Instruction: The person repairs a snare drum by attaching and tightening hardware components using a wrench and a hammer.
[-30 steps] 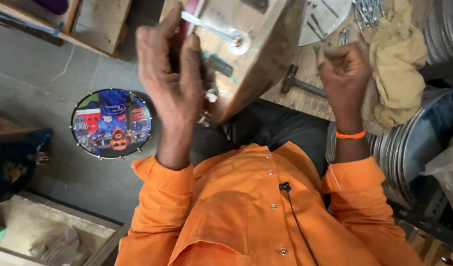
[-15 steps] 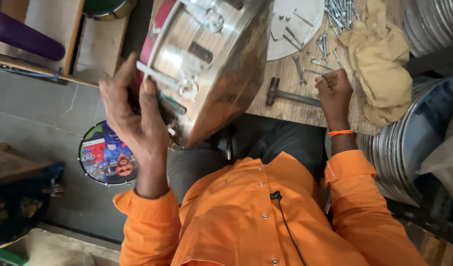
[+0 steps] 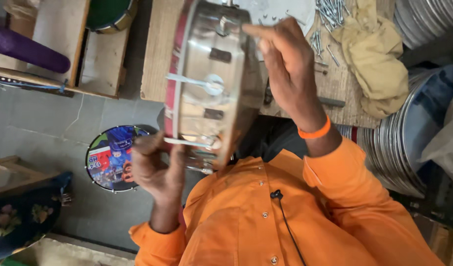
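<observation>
I hold a shiny metal drum shell (image 3: 207,83) with a red rim, tilted on edge above my lap in front of the wooden workbench (image 3: 155,59). My left hand (image 3: 155,170) grips its lower edge near a tension rod. My right hand (image 3: 285,64), with an orange band on the wrist, lies spread against the drum's upper right side, fingers reaching over the top. My orange shirt (image 3: 285,216) with a small clip microphone fills the bottom of the view.
Loose metal bolts (image 3: 330,15), a yellow cloth (image 3: 379,59) and a dark tool handle (image 3: 332,102) lie on the bench. Stacked metal hoops (image 3: 399,148) stand at the right. A colourful printed drum head (image 3: 111,157) lies on the grey floor. A purple roll (image 3: 27,49) rests on wooden frames at left.
My right hand left the bench and came onto the drum. The drum swung upright and to the right, and my left hand slid down to its lower edge.
</observation>
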